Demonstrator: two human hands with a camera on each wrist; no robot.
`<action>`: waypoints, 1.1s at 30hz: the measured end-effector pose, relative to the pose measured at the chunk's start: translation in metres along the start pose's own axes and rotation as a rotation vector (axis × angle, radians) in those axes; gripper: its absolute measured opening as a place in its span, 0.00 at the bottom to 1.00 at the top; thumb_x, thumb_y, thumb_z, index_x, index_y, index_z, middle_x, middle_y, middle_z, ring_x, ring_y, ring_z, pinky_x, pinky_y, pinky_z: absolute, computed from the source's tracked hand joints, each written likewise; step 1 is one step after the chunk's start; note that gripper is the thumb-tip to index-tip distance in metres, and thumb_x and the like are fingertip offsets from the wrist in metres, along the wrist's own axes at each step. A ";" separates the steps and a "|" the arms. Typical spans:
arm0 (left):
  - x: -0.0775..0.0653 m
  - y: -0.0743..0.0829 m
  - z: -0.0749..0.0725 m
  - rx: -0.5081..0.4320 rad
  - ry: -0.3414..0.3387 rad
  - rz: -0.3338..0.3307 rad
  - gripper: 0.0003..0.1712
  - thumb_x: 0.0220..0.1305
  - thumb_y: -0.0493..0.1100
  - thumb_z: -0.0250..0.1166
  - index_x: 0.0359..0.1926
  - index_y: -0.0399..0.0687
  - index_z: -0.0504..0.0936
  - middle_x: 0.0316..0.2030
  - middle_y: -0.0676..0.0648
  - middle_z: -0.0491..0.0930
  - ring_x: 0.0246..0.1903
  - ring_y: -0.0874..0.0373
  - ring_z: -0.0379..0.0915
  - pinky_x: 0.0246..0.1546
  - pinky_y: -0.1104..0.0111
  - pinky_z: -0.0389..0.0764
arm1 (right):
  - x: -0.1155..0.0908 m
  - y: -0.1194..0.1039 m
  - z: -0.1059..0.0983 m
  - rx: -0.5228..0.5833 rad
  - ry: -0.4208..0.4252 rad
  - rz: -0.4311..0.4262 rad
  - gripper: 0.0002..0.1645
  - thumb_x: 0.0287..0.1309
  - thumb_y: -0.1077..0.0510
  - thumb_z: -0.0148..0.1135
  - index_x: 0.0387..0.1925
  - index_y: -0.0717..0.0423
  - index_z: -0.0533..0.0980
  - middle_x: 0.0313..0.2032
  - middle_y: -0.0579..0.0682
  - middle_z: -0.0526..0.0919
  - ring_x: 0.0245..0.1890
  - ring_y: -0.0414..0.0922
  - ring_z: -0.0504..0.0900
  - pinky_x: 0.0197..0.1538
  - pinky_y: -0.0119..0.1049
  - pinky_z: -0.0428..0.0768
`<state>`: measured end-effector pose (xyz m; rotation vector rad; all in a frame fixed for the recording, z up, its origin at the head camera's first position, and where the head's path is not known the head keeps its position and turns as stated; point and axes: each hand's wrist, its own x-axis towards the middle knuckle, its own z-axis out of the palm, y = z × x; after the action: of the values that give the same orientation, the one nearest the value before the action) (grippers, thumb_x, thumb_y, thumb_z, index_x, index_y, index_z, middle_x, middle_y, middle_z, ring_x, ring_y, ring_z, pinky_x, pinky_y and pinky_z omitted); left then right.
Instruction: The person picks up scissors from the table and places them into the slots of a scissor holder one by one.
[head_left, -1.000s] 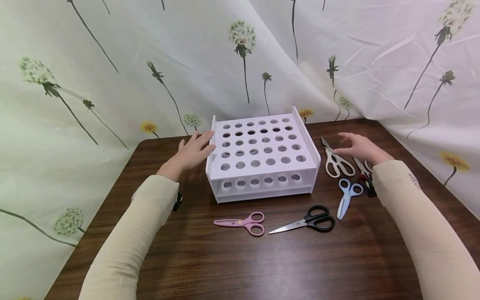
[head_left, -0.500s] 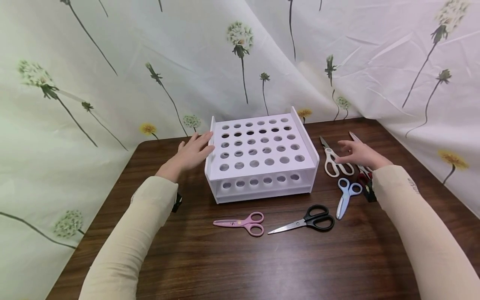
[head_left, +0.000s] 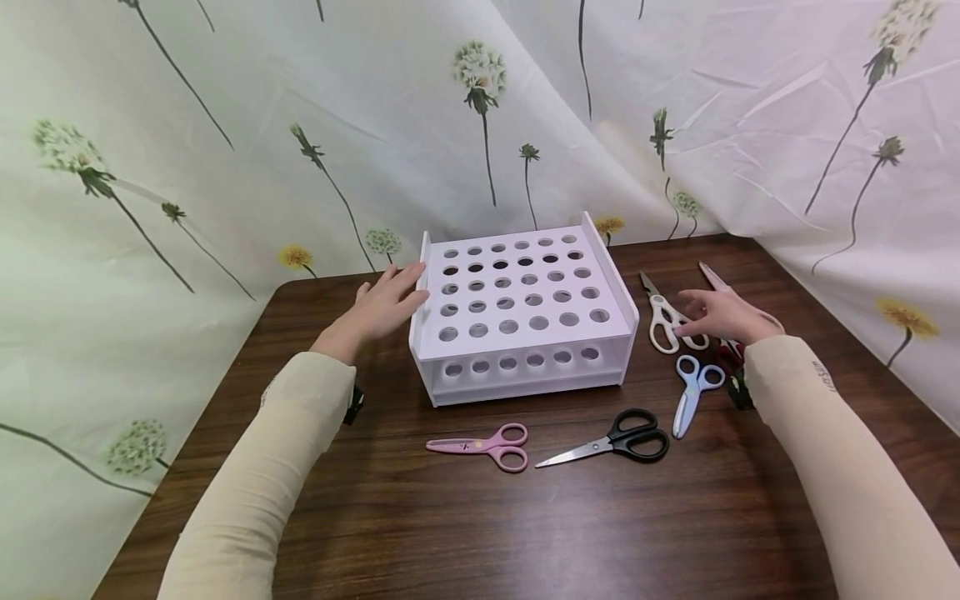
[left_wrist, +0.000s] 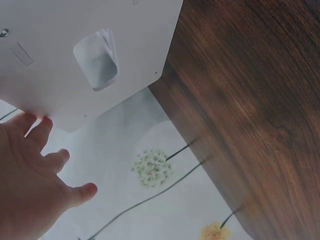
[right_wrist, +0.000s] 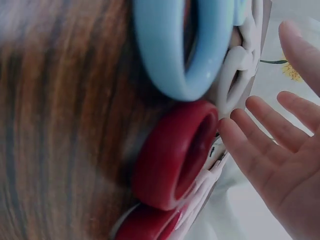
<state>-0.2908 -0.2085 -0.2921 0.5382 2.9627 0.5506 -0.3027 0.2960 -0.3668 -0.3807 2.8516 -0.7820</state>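
Note:
My left hand [head_left: 378,308] is at the left side of a white rack [head_left: 517,321] with rows of round holes. In the left wrist view, fingertips of that hand [left_wrist: 27,185] touch the rack's side panel [left_wrist: 130,55], with the thumb apart. My right hand [head_left: 731,317] is over the scissors at the right, nearest the white scissors [head_left: 657,302], whose handles it partly covers. In the right wrist view its fingers [right_wrist: 267,120] are extended and hold nothing. Beside them lie red-handled scissors [right_wrist: 160,160] and blue scissors [right_wrist: 170,55]. Whether the right hand touches any scissors is unclear.
Black-handled scissors [head_left: 627,443] and pink scissors [head_left: 491,447] lie in front of the rack. Another pair with a pale pink blade [head_left: 712,277] lies behind my right hand. A flowered cloth [head_left: 360,158] hangs behind the dark wooden table [head_left: 480,533].
My right hand has come slightly lower over the scissors, its fingers shifting a little. My left hand stays against the rack. The scissors and rack have not moved.

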 end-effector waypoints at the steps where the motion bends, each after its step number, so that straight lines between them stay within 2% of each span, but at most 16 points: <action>1: 0.000 0.000 0.000 0.001 -0.005 0.001 0.34 0.71 0.57 0.39 0.72 0.52 0.45 0.70 0.47 0.44 0.68 0.47 0.27 0.59 0.41 0.30 | 0.000 0.001 0.001 0.003 -0.006 -0.001 0.44 0.52 0.52 0.67 0.62 0.74 0.58 0.48 0.74 0.72 0.47 0.63 0.74 0.44 0.52 0.73; 7: 0.000 0.000 -0.002 -0.001 -0.014 -0.001 0.34 0.71 0.57 0.39 0.73 0.52 0.44 0.71 0.47 0.43 0.68 0.48 0.27 0.59 0.41 0.30 | 0.001 0.005 0.005 0.042 -0.031 -0.008 0.46 0.51 0.55 0.68 0.62 0.76 0.56 0.49 0.77 0.69 0.48 0.66 0.71 0.45 0.55 0.72; 16: 0.001 -0.001 0.000 -0.016 -0.004 -0.005 0.34 0.71 0.57 0.39 0.72 0.53 0.45 0.71 0.47 0.44 0.69 0.48 0.28 0.59 0.42 0.31 | 0.001 0.007 0.009 0.018 -0.038 -0.033 0.48 0.47 0.59 0.69 0.62 0.78 0.54 0.49 0.76 0.69 0.48 0.66 0.70 0.48 0.57 0.68; 21: 0.001 0.000 0.000 -0.028 -0.007 -0.004 0.34 0.71 0.57 0.40 0.72 0.53 0.45 0.71 0.48 0.44 0.69 0.49 0.28 0.59 0.42 0.31 | 0.002 0.008 0.010 0.005 -0.035 -0.043 0.47 0.47 0.63 0.68 0.62 0.78 0.54 0.48 0.77 0.69 0.47 0.65 0.71 0.46 0.56 0.69; 29: 0.000 0.000 0.000 -0.023 -0.001 -0.004 0.34 0.71 0.57 0.40 0.72 0.53 0.45 0.70 0.48 0.45 0.69 0.49 0.29 0.59 0.42 0.32 | 0.006 0.008 0.007 0.050 -0.047 -0.017 0.42 0.47 0.66 0.61 0.61 0.78 0.53 0.42 0.76 0.73 0.41 0.62 0.75 0.38 0.49 0.75; 33: 0.000 0.000 0.000 -0.019 -0.005 -0.004 0.34 0.71 0.57 0.40 0.73 0.53 0.44 0.71 0.48 0.44 0.69 0.49 0.28 0.59 0.42 0.31 | 0.006 0.008 0.007 0.044 -0.044 0.003 0.41 0.48 0.66 0.61 0.60 0.78 0.54 0.43 0.77 0.72 0.42 0.63 0.74 0.40 0.50 0.74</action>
<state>-0.2912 -0.2087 -0.2921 0.5307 2.9501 0.5763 -0.3081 0.2975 -0.3776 -0.3830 2.7883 -0.8237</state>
